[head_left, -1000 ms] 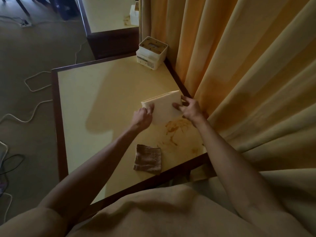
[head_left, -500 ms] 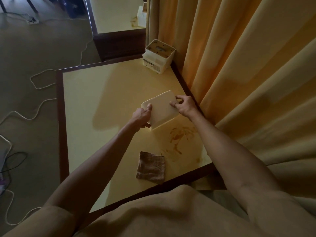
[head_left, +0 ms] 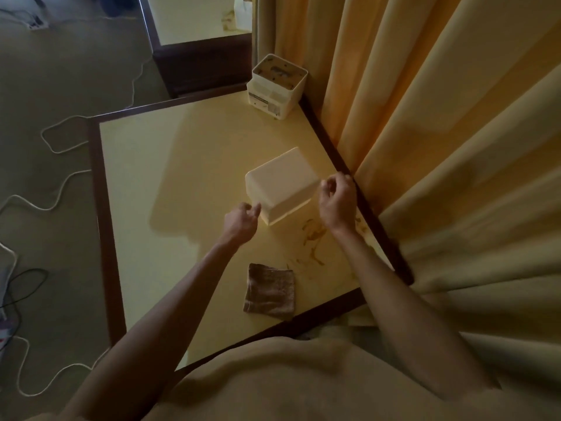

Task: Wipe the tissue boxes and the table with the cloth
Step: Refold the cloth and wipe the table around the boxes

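Since half a second ago you have set the near tissue box (head_left: pixel 280 183) flat on the desk (head_left: pixel 170 177) and let go of it; before, both hands held it tilted. Your left hand (head_left: pixel 241 220) now sits just beside the box's near left corner, fingers (head_left: pixel 254 209) loosely curled and holding nothing. Your right hand (head_left: pixel 337 202) is at the box's right edge, fingers (head_left: pixel 326 185) curled, tips close to the box; I cannot tell whether they touch it. The cloth (head_left: pixel 270 291) lies folded behind your left fingers, toward you, apart from both hands. Brown smears (head_left: pixel 312 238) lie under your right wrist. The far tissue box (head_left: pixel 277 86) stands well beyond your fingers, at the desk's far corner, its top soiled.
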Demonstrator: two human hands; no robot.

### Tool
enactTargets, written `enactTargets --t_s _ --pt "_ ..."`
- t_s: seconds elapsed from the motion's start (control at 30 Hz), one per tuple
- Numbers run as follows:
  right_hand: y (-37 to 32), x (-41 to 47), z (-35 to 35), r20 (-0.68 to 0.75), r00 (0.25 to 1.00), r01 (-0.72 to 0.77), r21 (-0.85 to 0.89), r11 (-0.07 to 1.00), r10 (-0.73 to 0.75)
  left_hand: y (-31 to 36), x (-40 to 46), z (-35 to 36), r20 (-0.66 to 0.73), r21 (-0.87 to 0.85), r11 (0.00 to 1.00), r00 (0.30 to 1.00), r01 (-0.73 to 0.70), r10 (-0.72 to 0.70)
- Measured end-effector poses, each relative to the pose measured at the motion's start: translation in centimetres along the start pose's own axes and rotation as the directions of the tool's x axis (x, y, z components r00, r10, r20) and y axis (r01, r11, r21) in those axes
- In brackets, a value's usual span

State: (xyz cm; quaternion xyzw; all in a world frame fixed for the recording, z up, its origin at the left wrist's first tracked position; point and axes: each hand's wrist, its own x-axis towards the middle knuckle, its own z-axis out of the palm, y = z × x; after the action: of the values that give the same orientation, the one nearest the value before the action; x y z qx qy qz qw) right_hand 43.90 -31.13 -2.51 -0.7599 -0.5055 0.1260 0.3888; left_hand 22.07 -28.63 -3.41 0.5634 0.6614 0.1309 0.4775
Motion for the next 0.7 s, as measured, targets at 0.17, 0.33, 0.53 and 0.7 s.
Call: enactTargets --t_s 0.17,0.33,0.53,0.7 --pt "3.9 -12.7 1.2 0.446 0.809 0.448 -0.05 0.892 -0.382 -6.9 -6.2 3.3 0.117 0.323 0.831 0.891 -0.453 0.44" --pt "6.5 -18.5 3.5 0.701 0.651 0.483 -0.089 0.871 -0.29 -11.9 -7.6 5.3 0.411 0.444 0.567 0.72 -0.694 0.56" --pt "7.6 -19.6 2.7 0.714 0.672 0.472 -0.207 0.857 -0.197 -13.8 -6.4 5.4 0.531 0.646 0.361 0.736 -0.673 0.42" --pt "7.5 -20.4 1.9 0.689 0.722 0.357 -0.288 0.889 -0.066 -12.6 -4.5 5.8 0.626 0.608 0.277 0.664 -0.744 0.408"
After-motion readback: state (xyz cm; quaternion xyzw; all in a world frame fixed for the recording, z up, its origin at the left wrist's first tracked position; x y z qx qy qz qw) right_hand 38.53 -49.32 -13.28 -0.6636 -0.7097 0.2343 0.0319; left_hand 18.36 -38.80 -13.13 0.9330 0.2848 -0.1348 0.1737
